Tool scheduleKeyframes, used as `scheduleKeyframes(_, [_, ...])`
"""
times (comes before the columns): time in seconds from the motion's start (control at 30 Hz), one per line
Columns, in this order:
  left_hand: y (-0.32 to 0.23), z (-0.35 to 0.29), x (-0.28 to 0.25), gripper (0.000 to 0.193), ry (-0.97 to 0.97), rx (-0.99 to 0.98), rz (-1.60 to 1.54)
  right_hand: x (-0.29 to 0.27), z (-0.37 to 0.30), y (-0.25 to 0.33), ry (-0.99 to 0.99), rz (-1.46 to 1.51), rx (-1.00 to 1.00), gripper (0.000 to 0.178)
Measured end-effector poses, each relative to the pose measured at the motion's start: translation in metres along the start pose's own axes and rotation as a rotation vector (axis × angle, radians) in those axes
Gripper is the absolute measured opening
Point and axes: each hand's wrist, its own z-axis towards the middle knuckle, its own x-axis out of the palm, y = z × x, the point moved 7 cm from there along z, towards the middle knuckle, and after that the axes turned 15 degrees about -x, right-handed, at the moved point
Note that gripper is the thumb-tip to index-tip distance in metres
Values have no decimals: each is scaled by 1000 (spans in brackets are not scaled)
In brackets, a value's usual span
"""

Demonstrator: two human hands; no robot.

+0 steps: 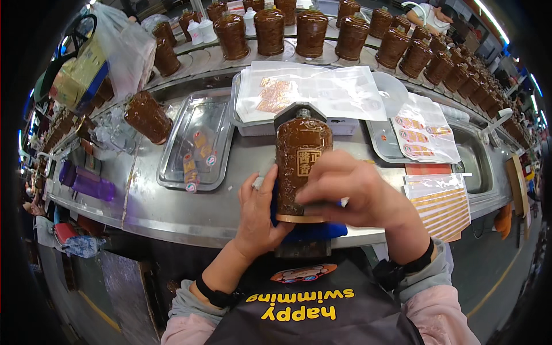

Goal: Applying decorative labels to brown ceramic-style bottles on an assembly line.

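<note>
A brown, textured bottle [298,172] with gold characters on its front and a gold band round its base rests tilted on a dark holder with a blue cloth [315,232] under its lower end. My left hand [259,207] is closed on the bottle's left side, steadying it. My right hand [356,192] is over the bottle's lower right front, fingers curled in and a little blurred, fingertips against the surface. Whatever those fingertips may pinch is hidden. To the right lies a sheet of gold strips [440,204].
A metal tray [172,167] with a few stickers lies left, beside another brown bottle [148,118] and a purple bottle [86,180]. White sheets [339,86] cover a tray behind; a label sheet [425,129] lies right, near a sink [480,167]. Several bottles [310,34] stand on the curved conveyor.
</note>
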Motion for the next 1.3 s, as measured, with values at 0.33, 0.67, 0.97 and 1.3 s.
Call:
scheduleKeyframes(0.33, [-30, 1, -20, 83, -151, 88, 172, -13, 2, -5, 66, -348, 33, 29])
scheduleKeyframes(0.67, [-21, -4, -15, 86, -94, 52, 83, -23, -3, -44, -143, -40, 378, 19])
scheduleKeyframes(0.97, [3, -4, 0, 89, 1, -58, 20, -11, -23, -2, -149, 90, 220, 23])
scheduleKeyframes(1.3, [-40, 6, -31, 83, -164, 321, 6, -8, -41, 4, -214, 195, 220, 18])
